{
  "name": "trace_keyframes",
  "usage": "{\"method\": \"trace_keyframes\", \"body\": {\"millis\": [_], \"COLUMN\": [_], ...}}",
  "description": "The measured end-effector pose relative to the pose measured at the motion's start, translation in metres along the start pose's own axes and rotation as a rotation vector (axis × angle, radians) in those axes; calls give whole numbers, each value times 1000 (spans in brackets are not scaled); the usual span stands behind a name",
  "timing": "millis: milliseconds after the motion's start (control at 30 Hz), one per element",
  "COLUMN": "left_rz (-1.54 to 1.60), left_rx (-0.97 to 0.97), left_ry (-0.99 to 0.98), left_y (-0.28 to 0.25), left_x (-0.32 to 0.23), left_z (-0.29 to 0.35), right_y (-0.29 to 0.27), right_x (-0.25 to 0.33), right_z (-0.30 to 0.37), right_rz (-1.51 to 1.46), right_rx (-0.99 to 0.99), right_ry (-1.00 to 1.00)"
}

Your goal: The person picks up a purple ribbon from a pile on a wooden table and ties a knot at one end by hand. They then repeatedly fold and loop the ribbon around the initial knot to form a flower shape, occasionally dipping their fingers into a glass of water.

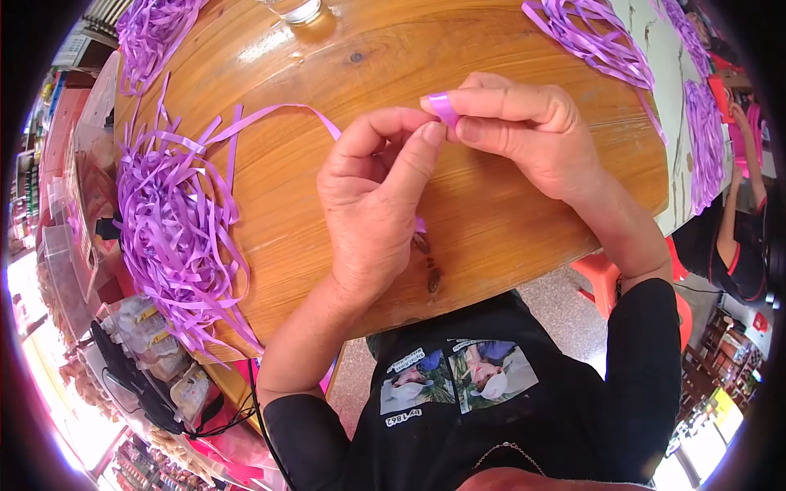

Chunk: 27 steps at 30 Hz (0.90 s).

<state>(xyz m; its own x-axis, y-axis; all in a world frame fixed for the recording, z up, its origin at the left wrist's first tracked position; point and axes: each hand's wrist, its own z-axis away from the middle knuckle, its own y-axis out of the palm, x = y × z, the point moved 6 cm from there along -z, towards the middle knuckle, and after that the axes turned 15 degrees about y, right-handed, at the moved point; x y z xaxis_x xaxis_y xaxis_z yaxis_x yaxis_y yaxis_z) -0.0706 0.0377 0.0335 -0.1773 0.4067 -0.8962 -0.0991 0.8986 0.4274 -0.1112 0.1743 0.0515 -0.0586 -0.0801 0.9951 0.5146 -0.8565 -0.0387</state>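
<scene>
A glossy purple ribbon (pixel 443 107) is pinched between my two hands above the wooden table (pixel 295 196). My left hand (pixel 375 168) closes thumb and forefinger at the ribbon's lower edge. On the other side my right hand (pixel 524 123) grips the loop, which bends over its forefinger tip. A strip of purple ribbon (pixel 270 109) arches from the left and passes behind my left hand; I cannot tell if it is the same piece. Under my left wrist a bit of purple shows. A large tangled heap of purple ribbons (pixel 176 229) lies at the table's left edge.
More purple ribbon bundles lie at the far left (pixel 155 37) and far right (pixel 589 41). A drinking glass (pixel 296 10) stands at the far edge. Beyond the right edge are a marble-patterned surface, a red stool (pixel 599 282) and another person's arm (pixel 729 221). Plastic bags and bins crowd the left.
</scene>
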Motion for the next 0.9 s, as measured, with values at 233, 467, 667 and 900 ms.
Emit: {"method": "trace_keyframes", "body": {"millis": [233, 467, 667, 900], "left_rz": [-114, -265, -56, -87], "left_rx": [-1, 43, 76, 107], "left_ry": [-7, 129, 26, -151], "left_y": [5, 6, 8, 2], "left_x": [2, -3, -5, -1], "left_z": [3, 0, 2, 3], "right_y": [10, 10, -1, 7], "right_x": [27, 31, 11, 25], "right_z": [15, 20, 8, 15], "right_rz": [760, 759, 185, 673], "right_rx": [-285, -330, -65, -123], "right_ry": [-486, -436, -35, -391]}}
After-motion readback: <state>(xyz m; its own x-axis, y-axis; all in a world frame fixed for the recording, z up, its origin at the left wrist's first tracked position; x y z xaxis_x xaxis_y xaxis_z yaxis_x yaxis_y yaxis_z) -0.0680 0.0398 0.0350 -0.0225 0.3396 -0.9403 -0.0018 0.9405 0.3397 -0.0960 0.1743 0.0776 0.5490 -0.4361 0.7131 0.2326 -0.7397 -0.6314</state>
